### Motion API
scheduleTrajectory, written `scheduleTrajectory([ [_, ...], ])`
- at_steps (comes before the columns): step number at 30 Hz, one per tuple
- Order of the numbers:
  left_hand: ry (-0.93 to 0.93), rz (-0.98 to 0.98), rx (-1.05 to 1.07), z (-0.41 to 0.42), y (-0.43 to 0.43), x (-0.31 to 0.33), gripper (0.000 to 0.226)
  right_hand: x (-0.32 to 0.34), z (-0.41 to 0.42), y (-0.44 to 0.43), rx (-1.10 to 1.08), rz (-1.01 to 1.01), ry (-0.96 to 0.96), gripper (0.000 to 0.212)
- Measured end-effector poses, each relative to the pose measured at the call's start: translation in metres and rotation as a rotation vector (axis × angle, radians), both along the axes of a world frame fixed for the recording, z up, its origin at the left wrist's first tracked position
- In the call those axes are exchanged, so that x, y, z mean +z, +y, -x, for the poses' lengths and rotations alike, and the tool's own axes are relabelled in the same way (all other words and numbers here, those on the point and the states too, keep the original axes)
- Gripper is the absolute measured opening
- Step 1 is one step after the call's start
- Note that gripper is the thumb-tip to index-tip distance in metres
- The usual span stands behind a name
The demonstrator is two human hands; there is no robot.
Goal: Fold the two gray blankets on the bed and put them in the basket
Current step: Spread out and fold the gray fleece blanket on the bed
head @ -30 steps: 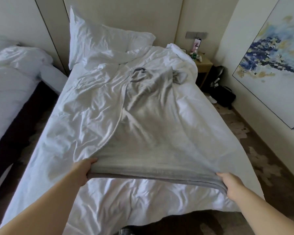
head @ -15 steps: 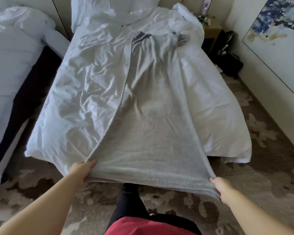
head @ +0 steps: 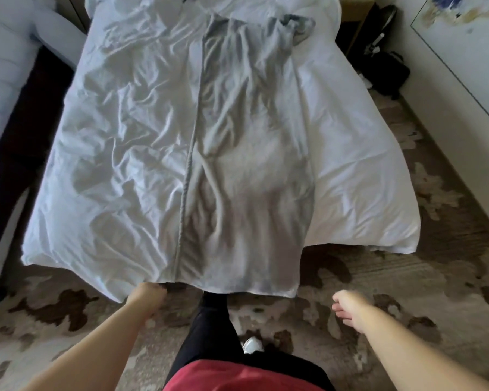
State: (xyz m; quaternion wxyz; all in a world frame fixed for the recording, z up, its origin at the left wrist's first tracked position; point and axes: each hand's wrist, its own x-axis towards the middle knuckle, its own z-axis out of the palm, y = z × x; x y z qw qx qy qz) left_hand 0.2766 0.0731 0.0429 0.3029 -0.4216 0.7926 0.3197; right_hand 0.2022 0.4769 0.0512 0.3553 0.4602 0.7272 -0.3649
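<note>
The right hand [head: 347, 309] has let go of the gray blanket [head: 246, 170] and hangs loosely curled, empty, at its 4 o'clock. The left hand [head: 147, 299] still grips its 7 o'clock corner. The blanket lies lengthwise on the bed [head: 110, 150], overhanging the foot.

Gray blanket [head: 246, 165] (white duvet [head: 119, 142])

White-sheeted bed [head: 110, 165] with a gray blanket [head: 246, 165] lengthwise down its middle.
</note>
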Motion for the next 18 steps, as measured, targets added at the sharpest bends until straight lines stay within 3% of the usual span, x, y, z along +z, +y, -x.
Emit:
scheduleTrajectory([
  [5,0.130,-0.007,0.046,0.102,-0.010,0.018,0.022,0.005,0.081,-0.035,-0.049,0.026,0.095,0.013],
  [12,0.176,-0.071,0.010,0.251,-0.050,-0.001,0.039,-0.013,0.202,-0.090,-0.075,0.087,0.164,0.009],
  [18,0.235,-0.279,0.168,0.335,-0.068,-0.031,0.043,-0.026,0.260,-0.131,-0.133,0.067,0.160,0.011],
])
